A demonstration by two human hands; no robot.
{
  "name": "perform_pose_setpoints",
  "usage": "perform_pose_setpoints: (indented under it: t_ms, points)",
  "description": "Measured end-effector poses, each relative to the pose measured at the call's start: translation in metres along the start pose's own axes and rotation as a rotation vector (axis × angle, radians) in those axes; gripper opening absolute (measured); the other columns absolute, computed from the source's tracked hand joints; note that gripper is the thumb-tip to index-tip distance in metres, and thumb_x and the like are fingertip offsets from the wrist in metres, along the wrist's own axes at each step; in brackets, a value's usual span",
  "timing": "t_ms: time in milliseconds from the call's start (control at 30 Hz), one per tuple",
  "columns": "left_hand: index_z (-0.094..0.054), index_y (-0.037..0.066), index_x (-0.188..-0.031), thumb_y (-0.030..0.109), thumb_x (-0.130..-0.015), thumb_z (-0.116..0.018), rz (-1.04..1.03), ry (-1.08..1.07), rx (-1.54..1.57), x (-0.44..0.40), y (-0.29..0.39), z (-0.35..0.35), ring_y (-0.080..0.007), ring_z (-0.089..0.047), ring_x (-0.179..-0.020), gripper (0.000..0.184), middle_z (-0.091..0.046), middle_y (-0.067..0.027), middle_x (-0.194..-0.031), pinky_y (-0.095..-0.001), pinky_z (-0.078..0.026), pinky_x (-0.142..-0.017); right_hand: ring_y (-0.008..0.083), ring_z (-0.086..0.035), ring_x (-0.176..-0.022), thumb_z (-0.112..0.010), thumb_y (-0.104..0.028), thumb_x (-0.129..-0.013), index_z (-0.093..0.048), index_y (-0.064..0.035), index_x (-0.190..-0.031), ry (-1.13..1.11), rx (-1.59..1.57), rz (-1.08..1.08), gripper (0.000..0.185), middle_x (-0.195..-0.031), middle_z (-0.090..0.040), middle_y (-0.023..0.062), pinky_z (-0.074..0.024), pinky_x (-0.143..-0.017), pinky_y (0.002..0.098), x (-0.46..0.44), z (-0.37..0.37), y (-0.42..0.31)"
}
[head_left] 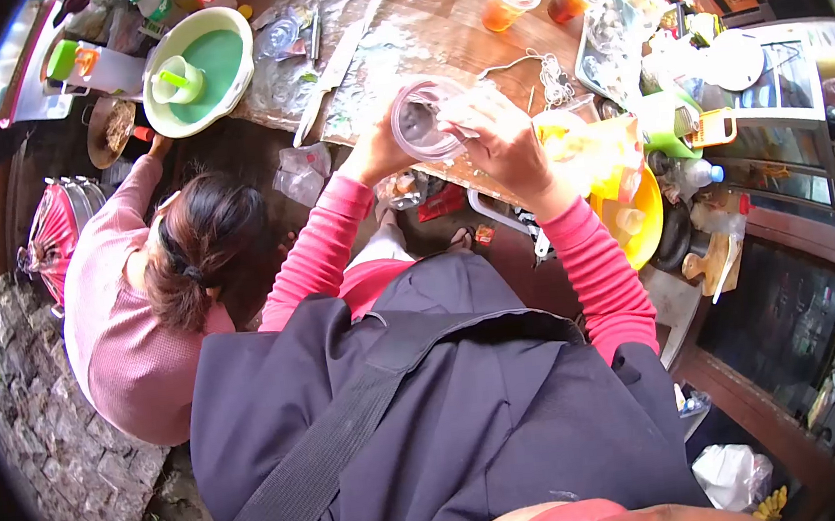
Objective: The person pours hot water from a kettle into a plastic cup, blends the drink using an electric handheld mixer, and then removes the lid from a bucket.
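Note:
Over the near edge of the table I hold up a clear plastic cup (413, 144), its round opening tilted toward me. My left hand (376, 152) is closed around the cup's left side. At the right rim, the bent fingers of my right hand (505, 144) pinch the cup's edge; bright glare hides their tips in part. Nothing coloured shows inside the cup. Beyond my hands on the table, a long knife (328, 84) lies left of the cup. Two cups of amber drink (504, 11) stand farther back, one with a clear domed lid.
A crouching person (154, 286) in a pink top is at my left, one hand by a pan (111, 132). A pale basin (246, 68) of green liquid holds a measuring cup. A yellow basin (647, 223), a tray of ice (608, 46) and a white cable (551, 77) are at right.

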State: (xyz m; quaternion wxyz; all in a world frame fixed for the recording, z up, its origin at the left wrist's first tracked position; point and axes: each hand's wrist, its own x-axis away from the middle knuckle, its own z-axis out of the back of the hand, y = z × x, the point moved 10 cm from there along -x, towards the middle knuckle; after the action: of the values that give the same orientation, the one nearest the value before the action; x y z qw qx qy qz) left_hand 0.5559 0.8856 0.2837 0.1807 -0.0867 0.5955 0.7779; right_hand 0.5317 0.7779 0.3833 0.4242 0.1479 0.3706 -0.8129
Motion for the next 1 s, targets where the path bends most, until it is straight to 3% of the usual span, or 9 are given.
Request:
perform_pose_setpoints:
  t_ms: [133, 200, 333, 400, 600, 800, 1000]
  points:
    - [-0.047, 0.003, -0.126, 0.019, -0.063, -0.083, -0.12, -0.019, -0.109, -0.006, 0.009, -0.009, -0.026, -0.059, -0.104, 0.074, -0.058, -0.0144, -0.113, -0.0362, -0.048, -0.089, 0.0318, -0.06, -0.083, -0.066, 0.001, -0.073, -0.064, -0.0045, -0.095, 0.107, 0.011, -0.122, 0.022, -0.089, -0.063, 0.012, -0.0482, -0.075, 0.0406, 0.01, 0.014, -0.004]
    - [-0.048, 0.003, -0.125, 0.018, -0.062, -0.083, -0.06, -0.045, -0.037, -0.009, 0.006, -0.012, -0.0261, -0.059, -0.105, 0.073, -0.058, -0.0141, -0.115, -0.036, -0.047, -0.09, 0.0294, -0.06, -0.078, -0.067, -0.001, -0.079, -0.063, -0.0024, -0.092, 0.206, 0.098, -0.211, 0.014, -0.083, -0.063, 0.0118, -0.048, -0.069, 0.0369, 0.017, 0.023, -0.006]
    - [-0.047, 0.003, -0.126, 0.017, -0.062, -0.084, -0.13, -0.065, -0.054, -0.013, 0.01, -0.018, -0.0262, -0.058, -0.105, 0.075, -0.056, -0.0145, -0.116, -0.0358, -0.047, -0.091, 0.0301, -0.059, -0.078, -0.067, -0.002, -0.079, -0.065, -0.0032, -0.09, 0.34, 0.083, -0.32, 0.011, -0.081, -0.063, 0.0118, -0.0467, -0.071, 0.0379, 0.025, 0.027, -0.007]
    - [-0.047, 0.003, -0.126, 0.017, -0.062, -0.084, -0.183, -0.065, -0.081, -0.012, 0.013, -0.021, -0.0261, -0.058, -0.105, 0.076, -0.056, -0.0147, -0.117, -0.0359, -0.047, -0.091, 0.0297, -0.059, -0.076, -0.068, -0.002, -0.078, -0.066, -0.0032, -0.091, 0.38, -0.038, -0.498, 0.013, -0.081, -0.063, 0.0114, -0.0466, -0.07, 0.0385, 0.033, 0.025, 0.009]
    - [-0.047, 0.002, -0.127, 0.018, -0.063, -0.084, 0.007, -0.154, 0.136, -0.013, -0.003, -0.034, -0.0251, -0.057, -0.107, 0.075, -0.055, -0.0155, -0.117, -0.0363, -0.046, -0.092, 0.0287, -0.06, -0.077, -0.068, 0.0, -0.076, -0.067, -0.005, -0.096, 0.309, 0.069, -0.233, 0.021, -0.087, -0.065, 0.0105, -0.0469, -0.072, 0.0381, 0.02, 0.024, -0.001]
    - [-0.047, 0.002, -0.126, 0.019, -0.064, -0.083, -0.025, -0.12, 0.129, -0.015, 0.001, -0.03, -0.0254, -0.057, -0.107, 0.074, -0.056, -0.0153, -0.117, -0.0361, -0.046, -0.092, 0.0263, -0.059, -0.086, -0.069, 0.001, -0.071, -0.067, -0.0069, -0.1, 0.207, 0.144, -0.226, 0.029, -0.088, -0.066, 0.0072, -0.0453, -0.076, 0.0379, 0.024, 0.022, -0.003]
    - [-0.048, 0.002, -0.124, 0.019, -0.065, -0.083, -0.087, -0.102, 0.04, -0.017, 0.012, -0.028, -0.026, -0.057, -0.107, 0.071, -0.056, -0.0157, -0.117, -0.0363, -0.047, -0.092, 0.0257, -0.057, -0.083, -0.068, 0.0, -0.071, -0.066, -0.008, -0.101, 0.26, 0.137, -0.264, 0.031, -0.086, -0.066, 0.0054, -0.0445, -0.076, 0.0367, 0.031, 0.03, -0.007]
